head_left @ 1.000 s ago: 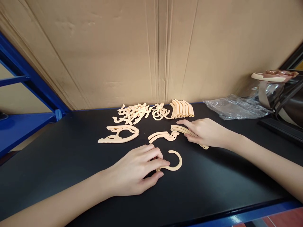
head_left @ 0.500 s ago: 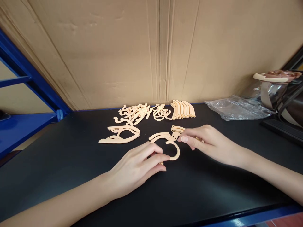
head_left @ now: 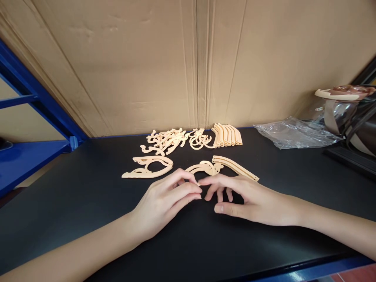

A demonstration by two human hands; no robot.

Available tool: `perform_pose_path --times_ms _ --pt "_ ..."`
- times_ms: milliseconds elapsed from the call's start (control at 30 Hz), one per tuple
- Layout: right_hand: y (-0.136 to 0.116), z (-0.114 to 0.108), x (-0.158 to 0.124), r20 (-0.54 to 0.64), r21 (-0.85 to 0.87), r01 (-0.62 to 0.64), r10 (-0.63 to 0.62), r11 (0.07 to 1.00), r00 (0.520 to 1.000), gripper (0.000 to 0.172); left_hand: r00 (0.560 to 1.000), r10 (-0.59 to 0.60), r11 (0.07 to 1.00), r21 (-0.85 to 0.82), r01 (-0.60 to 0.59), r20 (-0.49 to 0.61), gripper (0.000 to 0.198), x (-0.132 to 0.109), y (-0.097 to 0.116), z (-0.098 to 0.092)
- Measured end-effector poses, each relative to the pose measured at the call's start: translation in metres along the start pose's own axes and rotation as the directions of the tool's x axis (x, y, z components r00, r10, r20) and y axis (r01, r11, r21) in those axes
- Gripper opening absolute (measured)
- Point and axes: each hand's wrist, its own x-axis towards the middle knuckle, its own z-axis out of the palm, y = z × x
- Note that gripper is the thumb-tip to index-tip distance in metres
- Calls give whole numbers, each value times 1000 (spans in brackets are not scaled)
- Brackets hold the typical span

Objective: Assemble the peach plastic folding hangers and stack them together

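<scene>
- Dead centre, low over the table, a sliver of a beige piece (head_left: 199, 184) shows at the fingertips (most of it is tucked out of sight!).
- The left hand (head_left: 166, 201) has it in a pinch, thumb and fingers drawn together.
- And here's the right hand (head_left: 257, 197), spread: index finger stretched right up to the sliver, thumb well away below, the other fingers curled beneath. Touching or just beside? Can't tell.
- Just behind the knuckles, a hooked part (head_left: 213, 168) with curved arms, partly covered by the left hand.
- Right next door, a pair of curved strips (head_left: 235, 166) slanting down toward the right hand.
- Over to the left, a folded hanger (head_left: 166, 167) lying flat on the black tabletop (head_left: 88, 207).
- Along the back, left to right: a jumbled pile of beige arms (head_left: 169, 140), a cluster of hooks (head_left: 199, 140), a neat row of strips (head_left: 227, 135).
- Far right, a crumpled clear bag (head_left: 295, 134); behind everything, cardboard (head_left: 132, 66).
</scene>
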Motion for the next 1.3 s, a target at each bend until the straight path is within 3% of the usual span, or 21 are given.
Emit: perform_pose_path --times_ms 133,267,533,733,800,900,1033,1167,1300 --pt "0 3 0 -5 25 10 -10 1000 1000 62 999 44 999 -5 -44 -24 11 0 3 -2" --pt "1 4 4 -13 124 58 -57 991 998 50 992 114 993 50 -112 -52 8 2 8 -5" --pt "2 3 5 -116 259 144 -117 955 986 37 982 187 980 57 -188 30 21 2 4 0" --pt "11 -5 9 -224 377 126 -42 918 974 31 975 176 979 81 -188 137 20 3 5 1" --pt "15 -10 10 -317 358 101 20 928 948 30 975 147 980 110 -167 169 19 3 6 1" --pt "23 -20 11 -477 315 67 97 947 873 29 978 74 979 172 -108 193 21 2 4 2" --pt "39 -37 14 -595 99 14 48 995 802 33 966 -87 965 262 21 244 31 1 -1 6" --pt "51 -45 16 -593 -96 -128 47 987 804 45 913 -236 940 315 128 333 44 1 -3 7" --pt "52 -42 17 -538 -232 -206 51 951 841 52 888 -285 928 337 161 360 51 3 -2 6"
